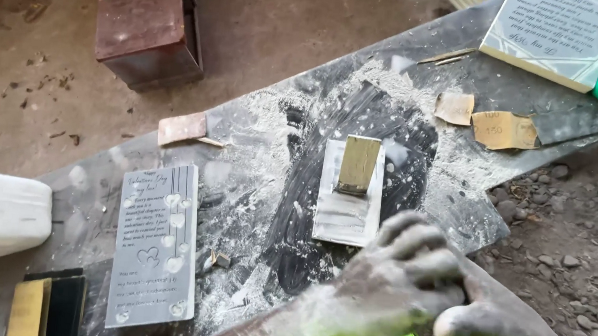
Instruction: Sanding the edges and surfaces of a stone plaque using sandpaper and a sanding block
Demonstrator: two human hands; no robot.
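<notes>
Dusty grey stone forms the long table, coated with pale powder swept into arcs. Beyond it on the dirt floor stands a rusty brown metal box. A grey engraved plaque with hearts lies flat at the table's left part, well apart from a small silver plate with an upright brass stand at the middle. Two sandpaper scraps rest further right. Both dust-covered hands meet at the near edge, just beside the silver plate: the left hand has its fingers curled together into a loose fist, and the right hand presses against it; whether its fingers grip anything, I cannot tell.
</notes>
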